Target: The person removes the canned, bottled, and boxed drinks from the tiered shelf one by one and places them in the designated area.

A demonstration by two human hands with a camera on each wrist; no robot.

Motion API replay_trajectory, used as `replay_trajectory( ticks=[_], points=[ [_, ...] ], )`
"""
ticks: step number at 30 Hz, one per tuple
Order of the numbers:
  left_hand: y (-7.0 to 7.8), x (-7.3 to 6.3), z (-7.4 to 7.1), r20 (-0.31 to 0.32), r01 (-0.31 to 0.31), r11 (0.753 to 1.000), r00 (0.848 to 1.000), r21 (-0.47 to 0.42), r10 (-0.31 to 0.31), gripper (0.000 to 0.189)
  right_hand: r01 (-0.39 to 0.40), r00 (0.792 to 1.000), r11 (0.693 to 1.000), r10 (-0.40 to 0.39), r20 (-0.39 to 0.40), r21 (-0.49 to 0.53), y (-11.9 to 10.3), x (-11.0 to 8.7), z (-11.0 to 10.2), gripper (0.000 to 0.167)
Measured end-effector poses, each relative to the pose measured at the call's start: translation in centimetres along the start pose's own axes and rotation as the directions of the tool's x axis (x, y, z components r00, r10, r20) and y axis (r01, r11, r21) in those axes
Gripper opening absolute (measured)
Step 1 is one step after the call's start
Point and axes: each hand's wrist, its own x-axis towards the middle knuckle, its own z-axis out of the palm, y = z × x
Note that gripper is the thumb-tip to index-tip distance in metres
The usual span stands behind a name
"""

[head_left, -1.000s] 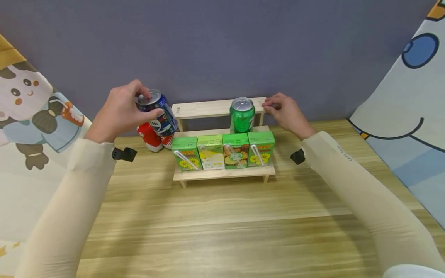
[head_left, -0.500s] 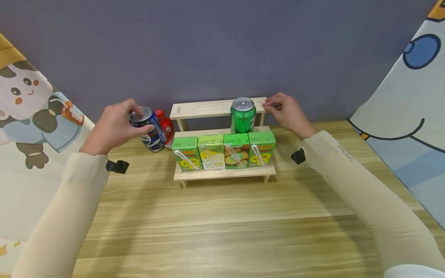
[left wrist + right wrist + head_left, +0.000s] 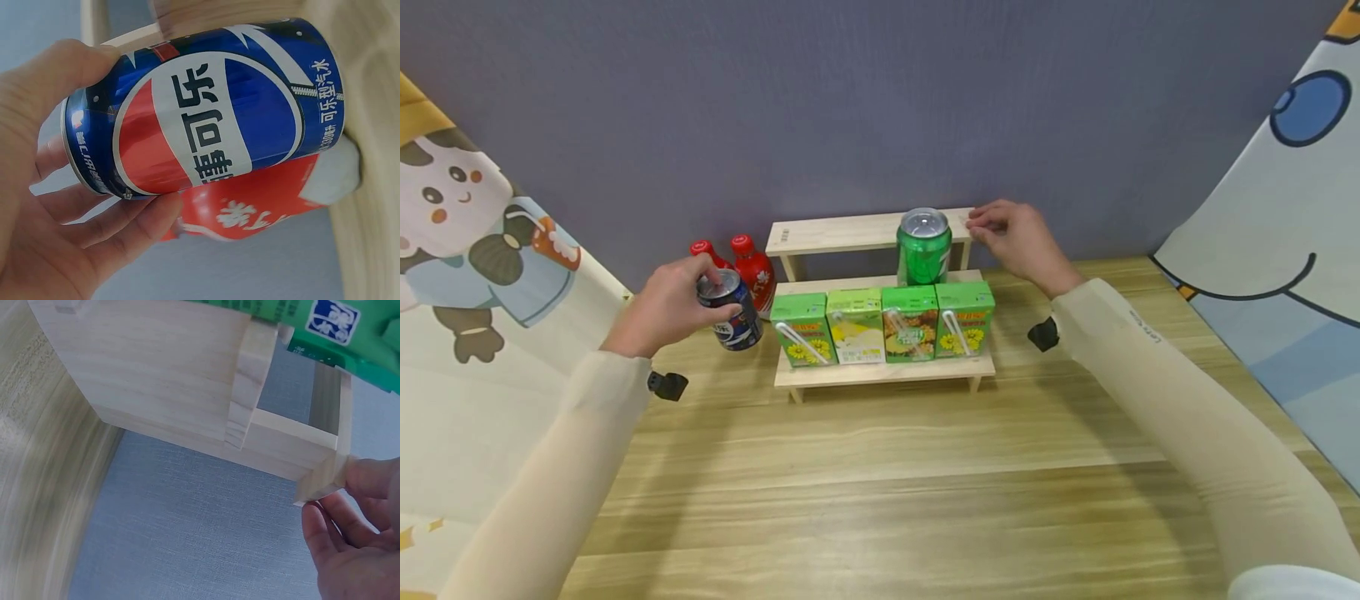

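Blue metal cylindrical can [image 3: 741, 327], gripped by my left hand [image 3: 666, 304], is left of the tiered pale-wood rack [image 3: 835, 235] my right hand [image 3: 1021, 243] pinches; from here I judge this positioning, next needing steadiness

The blue can [image 3: 206, 119] is glossy metal, the shelf [image 3: 842, 234] matt wood.

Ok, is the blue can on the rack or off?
Off: the left hand holds the blue can beside the wooden rack, before two red bottles.
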Motion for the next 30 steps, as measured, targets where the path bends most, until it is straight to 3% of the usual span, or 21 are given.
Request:
replay_trajectory(
  ticks=[22, 30],
  points=[
    [-1.0, 0.7, 3.5, 0.067, 0.026, 0.999, 0.997, -0.032, -0.024, 0.039, 0.038, 0.999, 0.999, -0.038, -0.004, -0.006, 0.1, -0.1, -0.1, 0.019],
    [-1.3, 0.5, 4.2, 0.004, -0.013, 0.999, 1.0, -0.038, 0.013, 0.039, 0.052, 0.999, 0.999, -0.052, -0.016, -0.008, 0.1, 0.0, 0.0, 0.02]
  ],
)
